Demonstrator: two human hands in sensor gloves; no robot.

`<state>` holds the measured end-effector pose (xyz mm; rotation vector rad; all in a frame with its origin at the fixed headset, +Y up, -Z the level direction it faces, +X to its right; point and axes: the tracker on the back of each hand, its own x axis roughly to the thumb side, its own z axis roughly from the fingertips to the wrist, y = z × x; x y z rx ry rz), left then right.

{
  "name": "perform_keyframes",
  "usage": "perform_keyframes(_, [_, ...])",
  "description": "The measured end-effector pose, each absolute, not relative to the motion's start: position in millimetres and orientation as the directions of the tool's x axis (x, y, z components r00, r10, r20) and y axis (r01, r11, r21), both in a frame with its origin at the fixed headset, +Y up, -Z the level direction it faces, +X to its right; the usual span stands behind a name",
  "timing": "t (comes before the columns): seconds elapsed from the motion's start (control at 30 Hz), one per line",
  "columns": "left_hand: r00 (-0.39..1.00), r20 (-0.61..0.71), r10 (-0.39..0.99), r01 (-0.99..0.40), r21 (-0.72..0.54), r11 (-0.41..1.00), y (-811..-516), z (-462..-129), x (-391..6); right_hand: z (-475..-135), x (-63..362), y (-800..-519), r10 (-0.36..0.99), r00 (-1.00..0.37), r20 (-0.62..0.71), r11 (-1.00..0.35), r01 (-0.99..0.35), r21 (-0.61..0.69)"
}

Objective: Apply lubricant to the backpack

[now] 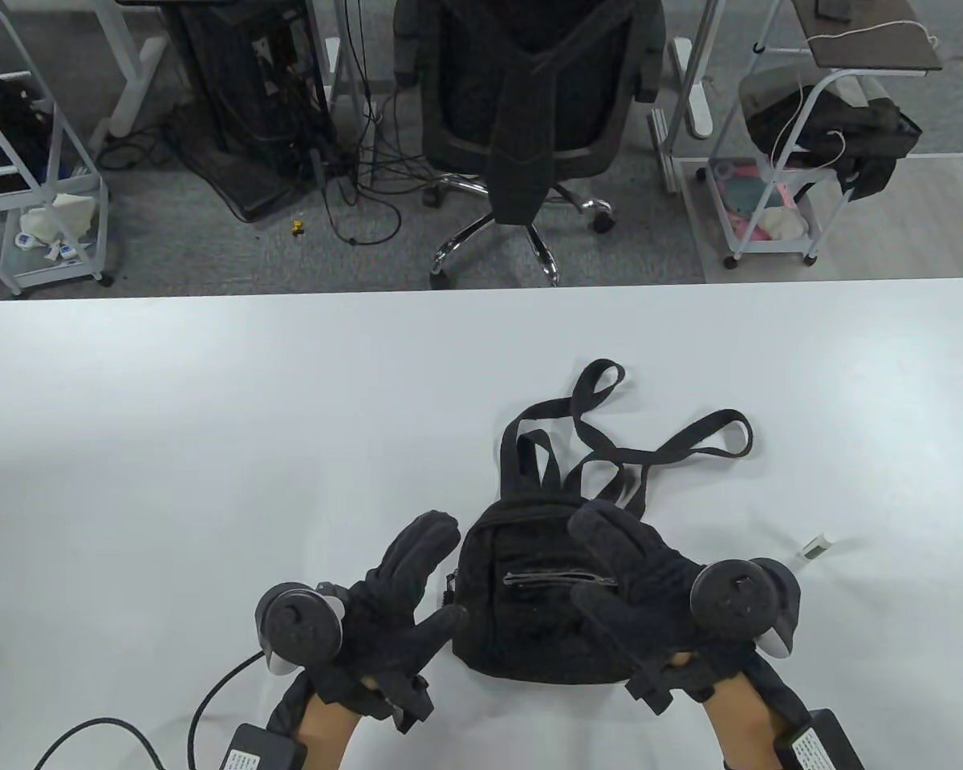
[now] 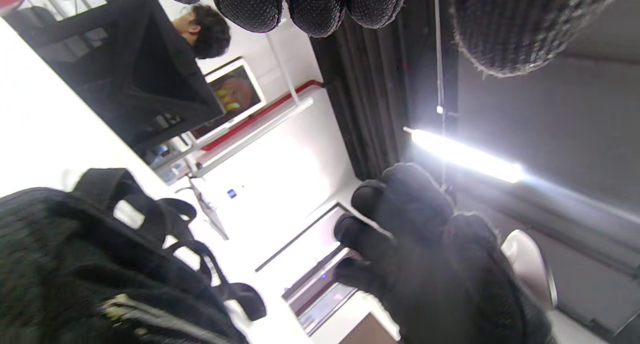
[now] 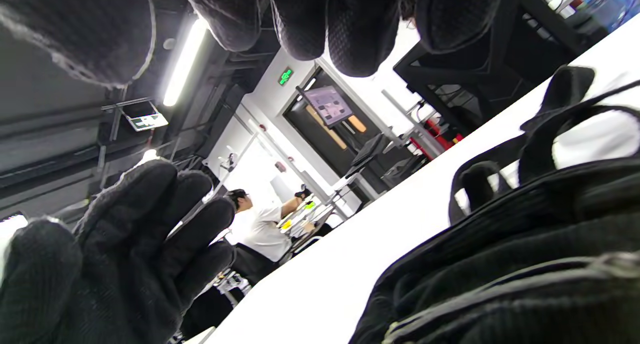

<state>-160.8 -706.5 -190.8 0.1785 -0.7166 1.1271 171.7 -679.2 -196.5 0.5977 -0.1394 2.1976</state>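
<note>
Lying flat on the white table (image 1: pixel 209 417), a small black backpack (image 1: pixel 530 609) is being flanked by two gloved hands, its straps (image 1: pixel 610 433) trailing away from the person. The left hand (image 1: pixel 385 601) is being held just beside the bag's left edge with fingers spread and nothing gripped. The right hand (image 1: pixel 642 577) is being held over the bag's right side, fingers extended and loose; whether it is touching the fabric cannot be told. A small white tube (image 1: pixel 814 547) is being shown only by the table view, lying on the table right of the bag. From the wrist views each opposite hand is being shown with its palm bare. The front pocket zip (image 1: pixel 559 578) is being kept closed, so any contents are being hidden
</note>
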Motion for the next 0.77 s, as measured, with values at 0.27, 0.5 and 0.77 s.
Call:
perform_keyframes(0.27, [0.154, 0.628, 0.763, -0.886, -0.254, 0.388, -697.5, -188.8, -159.8, -196.0, 166.9, -679.0, 0.709, -0.500, 0.498, -0.630, -0.766, 0.128])
perform_keyframes(0.5, [0.164, 0.622, 0.765, -0.874, -0.269, 0.406, -701.2, -188.2, -156.8, -198.5, 163.8, -686.8, 0.720, -0.500, 0.482, -0.632, -0.759, 0.157])
perform_keyframes(0.77, [0.176, 0.610, 0.773, -0.865, -0.279, 0.417, -705.6, -189.9, -155.8, -198.8, 157.2, -690.9, 0.690, -0.532, 0.490, -0.678, -0.713, 0.180])
